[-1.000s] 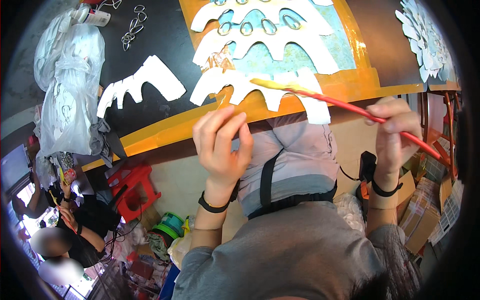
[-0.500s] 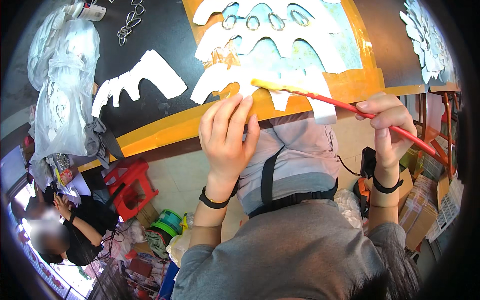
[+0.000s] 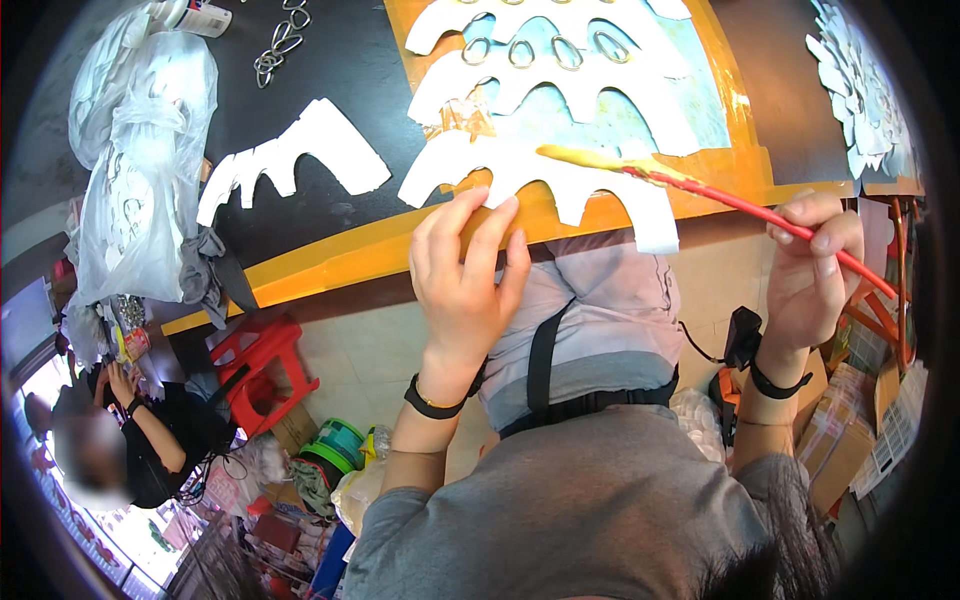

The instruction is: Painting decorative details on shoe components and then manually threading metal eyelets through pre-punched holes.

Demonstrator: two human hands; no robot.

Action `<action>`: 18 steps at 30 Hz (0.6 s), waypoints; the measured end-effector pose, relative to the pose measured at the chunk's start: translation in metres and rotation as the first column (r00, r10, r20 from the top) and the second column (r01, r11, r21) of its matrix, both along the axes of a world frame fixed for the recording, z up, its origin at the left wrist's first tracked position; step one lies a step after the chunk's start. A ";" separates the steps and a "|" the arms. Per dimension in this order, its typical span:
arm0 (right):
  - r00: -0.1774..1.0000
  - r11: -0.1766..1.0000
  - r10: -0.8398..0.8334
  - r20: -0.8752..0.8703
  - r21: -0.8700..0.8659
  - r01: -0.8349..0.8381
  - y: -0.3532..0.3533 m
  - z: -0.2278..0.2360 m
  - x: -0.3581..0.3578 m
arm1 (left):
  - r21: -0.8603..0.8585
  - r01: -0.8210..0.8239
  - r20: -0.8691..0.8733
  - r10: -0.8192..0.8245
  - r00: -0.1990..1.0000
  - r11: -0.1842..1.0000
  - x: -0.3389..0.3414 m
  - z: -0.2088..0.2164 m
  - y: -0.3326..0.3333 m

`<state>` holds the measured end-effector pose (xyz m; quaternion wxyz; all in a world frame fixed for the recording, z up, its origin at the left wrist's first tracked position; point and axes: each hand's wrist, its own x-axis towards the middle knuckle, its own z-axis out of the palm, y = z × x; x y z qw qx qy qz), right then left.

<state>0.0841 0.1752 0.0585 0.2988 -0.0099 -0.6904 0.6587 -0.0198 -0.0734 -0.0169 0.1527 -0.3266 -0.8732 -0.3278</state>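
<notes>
My right hand [image 3: 812,262] grips a long red stick [image 3: 745,207] whose far end is coated in yellow, like a glue brush. Its yellow tip lies over the nearest white scalloped cut-out piece [image 3: 520,168], pointing left; whether it touches is hard to tell. My left hand [image 3: 465,275] is open, fingers apart, with its fingertips at that piece's near edge. Behind lie more white scalloped pieces [image 3: 640,95] in rows, with several metal rings [image 3: 567,52] among them. To the left, another white piece [image 3: 335,150] rests on the dark tabletop.
Orange tape [image 3: 330,260] edges the black table [image 3: 400,110]. At left are a clear plastic bag [image 3: 150,180], a white bottle [image 3: 203,18] and linked metal rings [image 3: 283,42]. White scraps [image 3: 860,95] pile at far right. A red stool [image 3: 265,375] and a person [image 3: 160,440] are below left.
The red stick and my right hand have moved right, the yellow tip sliding right along the nearest white piece. My left hand stays by its near edge. The whole view has shifted slightly.
</notes>
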 end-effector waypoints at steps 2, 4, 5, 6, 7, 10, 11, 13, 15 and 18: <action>1.000 0.998 -0.024 0.011 -0.055 0.025 -0.009 -0.001 -0.007 | 0.059 -0.006 0.025 0.004 1.000 0.998 0.000 0.002 -0.002; 0.998 0.995 0.032 0.053 0.092 -0.037 -0.017 -0.004 -0.014 | 0.033 -0.038 0.003 0.037 0.999 0.999 -0.001 0.009 -0.008; 0.994 0.988 0.039 0.097 0.143 -0.053 -0.022 -0.005 -0.013 | -0.030 -0.062 -0.006 0.062 0.998 0.998 -0.002 0.016 -0.011; 0.994 0.981 0.080 0.075 0.171 -0.092 -0.026 -0.007 -0.018 | -0.030 -0.064 -0.008 0.064 0.998 0.998 -0.005 0.017 -0.013; 0.993 0.965 0.098 0.070 0.237 -0.113 -0.028 -0.007 -0.022 | -0.033 -0.075 0.016 0.075 0.997 0.997 -0.008 0.017 -0.014; 0.988 0.913 0.133 0.075 0.379 -0.152 -0.032 -0.004 -0.030 | -0.041 -0.074 0.051 0.076 0.996 0.996 -0.014 0.015 -0.015; 0.986 0.875 0.142 0.085 0.456 -0.165 -0.032 -0.003 -0.032 | -0.084 -0.042 0.047 0.046 0.998 0.996 -0.015 0.015 -0.016; 0.991 0.907 0.112 0.069 0.401 -0.131 -0.031 -0.003 -0.028 | -0.127 -0.013 0.045 0.019 0.999 0.992 -0.016 0.014 -0.016; 0.995 0.934 0.080 0.056 0.346 -0.094 -0.032 -0.003 -0.026 | -0.103 -0.005 0.040 0.009 0.999 0.995 -0.017 0.012 -0.015; 0.998 0.964 0.046 0.046 0.260 -0.056 -0.035 -0.003 -0.030 | -0.095 -0.023 0.053 0.028 0.998 0.995 -0.016 0.014 -0.013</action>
